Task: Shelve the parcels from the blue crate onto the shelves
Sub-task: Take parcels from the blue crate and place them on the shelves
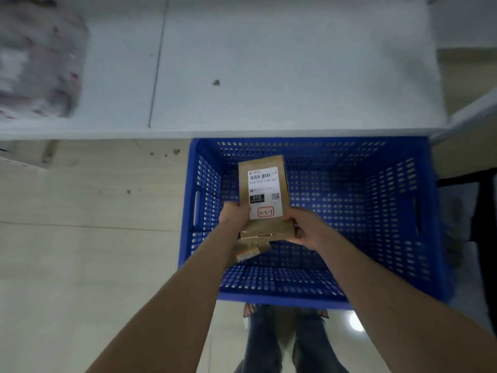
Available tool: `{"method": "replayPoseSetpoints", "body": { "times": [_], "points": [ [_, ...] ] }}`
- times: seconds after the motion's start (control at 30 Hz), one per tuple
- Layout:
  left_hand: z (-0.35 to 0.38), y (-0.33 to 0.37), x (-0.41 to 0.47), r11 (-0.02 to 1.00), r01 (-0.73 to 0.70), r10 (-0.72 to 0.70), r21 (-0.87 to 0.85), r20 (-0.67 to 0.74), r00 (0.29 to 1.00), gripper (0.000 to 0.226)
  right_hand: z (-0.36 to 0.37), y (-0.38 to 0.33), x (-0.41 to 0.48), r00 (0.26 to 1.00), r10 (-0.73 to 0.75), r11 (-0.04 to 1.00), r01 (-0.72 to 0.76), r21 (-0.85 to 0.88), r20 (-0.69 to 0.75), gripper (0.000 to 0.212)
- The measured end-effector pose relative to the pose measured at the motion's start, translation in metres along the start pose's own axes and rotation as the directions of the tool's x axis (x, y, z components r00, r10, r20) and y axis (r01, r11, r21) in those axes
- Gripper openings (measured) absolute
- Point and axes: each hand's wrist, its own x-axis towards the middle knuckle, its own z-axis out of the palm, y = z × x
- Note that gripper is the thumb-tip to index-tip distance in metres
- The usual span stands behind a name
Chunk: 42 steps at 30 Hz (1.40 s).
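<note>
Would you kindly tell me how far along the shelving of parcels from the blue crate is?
Looks done: one wrapped parcel lies on the white shelf. In hand: the left hand and right hand hold a labelled brown box over the blue crate. Left: that box must reach a shelf, and a smaller parcel shows beneath it, apparently in the crate.

Dim, bluish light here, glare flaring on the floor (355, 323), bagged parcel (40, 63) at the shelf's (269, 49) left edge badly blurred.

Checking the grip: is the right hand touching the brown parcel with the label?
Touching. The head view shows the right hand gripping the lower right corner of the brown parcel.
</note>
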Motion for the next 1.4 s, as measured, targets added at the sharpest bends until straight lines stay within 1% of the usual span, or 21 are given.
{"method": "replayPoseSetpoints", "body": {
  "times": [0.07, 0.2, 0.3, 0.33, 0.4, 0.47, 0.53, 0.6, 0.73, 0.9, 1.07, 1.17, 1.4],
  "points": [
    [-0.02, 0.02, -0.039, 1.0, -0.026, 0.026, 0.0, 0.045, 0.999, 0.043, 0.004, -0.014, -0.047, 1.0, -0.009, 1.0, 0.009, 0.024, 0.02, 0.016],
    [-0.059, 0.074, -0.138, 0.997, -0.071, 0.069, 0.021, 0.072, 0.995, 0.033, 0.015, -0.042, -0.143, 0.999, -0.032, 0.999, 0.033, -0.03, 0.022, 0.019],
    [-0.082, 0.106, -0.193, 0.987, -0.152, 0.148, 0.06, 0.064, 0.987, 0.036, 0.022, -0.063, -0.205, 0.998, -0.065, 0.997, 0.065, -0.043, -0.006, 0.017],
    [-0.088, 0.114, -0.209, 0.98, -0.184, 0.18, 0.07, 0.055, 0.982, 0.037, 0.025, -0.069, -0.223, 0.997, -0.076, 0.996, 0.075, -0.046, -0.014, 0.019],
    [-0.098, 0.127, -0.237, 0.972, -0.228, 0.226, 0.06, 0.042, 0.973, 0.037, 0.029, -0.079, -0.252, 0.995, -0.104, 0.993, 0.104, -0.062, -0.001, 0.031],
    [-0.107, 0.138, -0.262, 0.961, -0.274, 0.273, 0.04, 0.03, 0.961, 0.04, 0.032, -0.087, -0.276, 0.99, -0.142, 0.986, 0.143, -0.083, 0.011, 0.039],
    [-0.113, 0.147, -0.286, 0.949, -0.314, 0.314, 0.005, 0.032, 0.949, 0.042, 0.032, -0.093, -0.298, 0.984, -0.175, 0.98, 0.175, -0.095, 0.007, 0.043],
    [-0.119, 0.155, -0.313, 0.94, -0.339, 0.34, -0.033, 0.037, 0.94, 0.043, 0.031, -0.098, -0.319, 0.979, -0.206, 0.973, 0.205, -0.108, 0.007, 0.042],
    [-0.131, 0.168, -0.359, 0.931, -0.353, 0.356, -0.09, 0.024, 0.934, 0.046, 0.031, -0.108, -0.364, 0.964, -0.266, 0.956, 0.263, -0.129, -0.003, 0.029],
    [-0.136, 0.176, -0.406, 0.92, -0.387, 0.389, -0.059, 0.031, 0.921, 0.046, 0.029, -0.119, -0.419, 0.932, -0.362, 0.928, 0.358, -0.102, -0.023, 0.016],
    [-0.139, 0.176, -0.443, 0.906, -0.407, 0.413, -0.115, 0.029, 0.91, 0.043, 0.022, -0.119, -0.455, 0.894, -0.448, 0.885, 0.445, -0.137, 0.009, 0.018],
    [-0.142, 0.177, -0.461, 0.894, -0.433, 0.438, -0.12, 0.017, 0.899, 0.042, 0.02, -0.117, -0.47, 0.875, -0.483, 0.865, 0.481, -0.138, 0.024, 0.023],
    [-0.157, 0.179, -0.49, 0.868, -0.464, 0.471, -0.179, 0.002, 0.882, 0.045, 0.026, -0.113, -0.498, 0.844, -0.532, 0.833, 0.536, -0.136, 0.066, 0.03]
  ]
}}
